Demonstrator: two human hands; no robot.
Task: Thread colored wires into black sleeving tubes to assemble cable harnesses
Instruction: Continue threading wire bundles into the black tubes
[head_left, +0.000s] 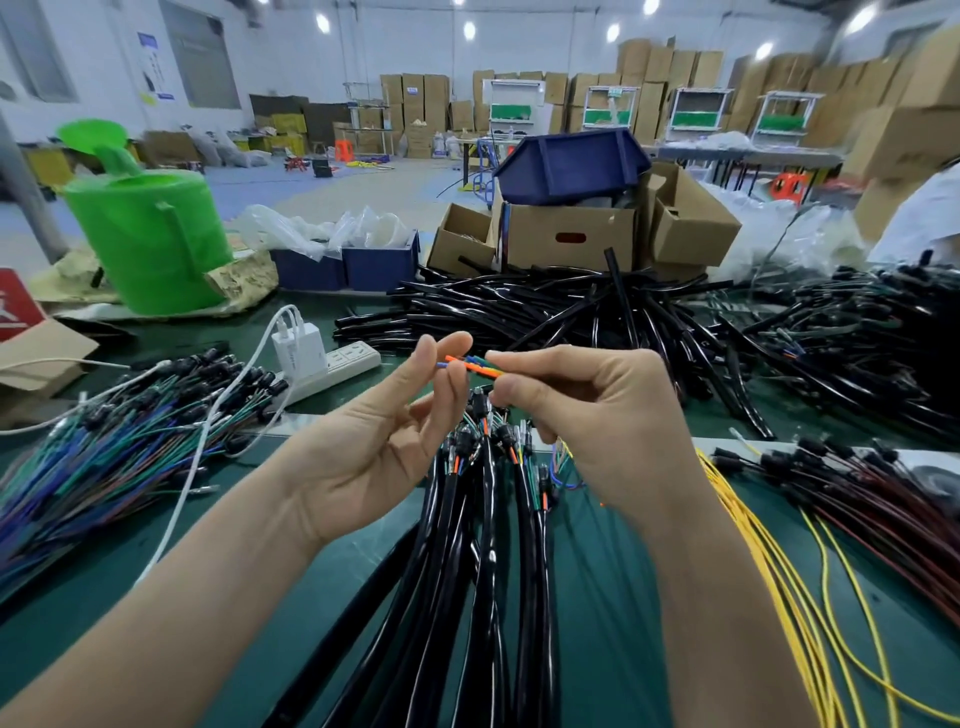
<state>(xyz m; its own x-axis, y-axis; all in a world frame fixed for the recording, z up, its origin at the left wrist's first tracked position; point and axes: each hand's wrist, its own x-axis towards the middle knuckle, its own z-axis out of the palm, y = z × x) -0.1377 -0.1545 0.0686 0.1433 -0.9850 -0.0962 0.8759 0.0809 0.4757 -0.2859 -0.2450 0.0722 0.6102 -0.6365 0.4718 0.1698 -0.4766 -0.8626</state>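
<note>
Colored wires (470, 364), orange, blue and green, are held up between your two hands over the middle of the green bench (608, 597), cut ends pointing toward nine o'clock. Your left hand (379, 436), palm up, closes thumb and forefinger lightly on those tips. Use that light touch to nudge the ends flush, so no one wire leads and snags the tube mouth.

Below, at six o'clock, the finished harnesses (483, 545) lie in a bundle. Keep the trailing part of your bunch lifted clear so it does not tangle in their connectors.

Your right hand (592, 415) pinches the same bunch firmly just behind the tips, forefinger on top and thumb beneath. Keep that pinch close to the ends, because a short, stiff stub should feed better than a long, floppy one.

The black sleeving tubes (519, 306) are heaped at twelve to one o'clock, well apart from your hands, and none is in hand yet. Pick a straight one, and do not loosen the right-hand pinch while the left reaches for it.
</note>
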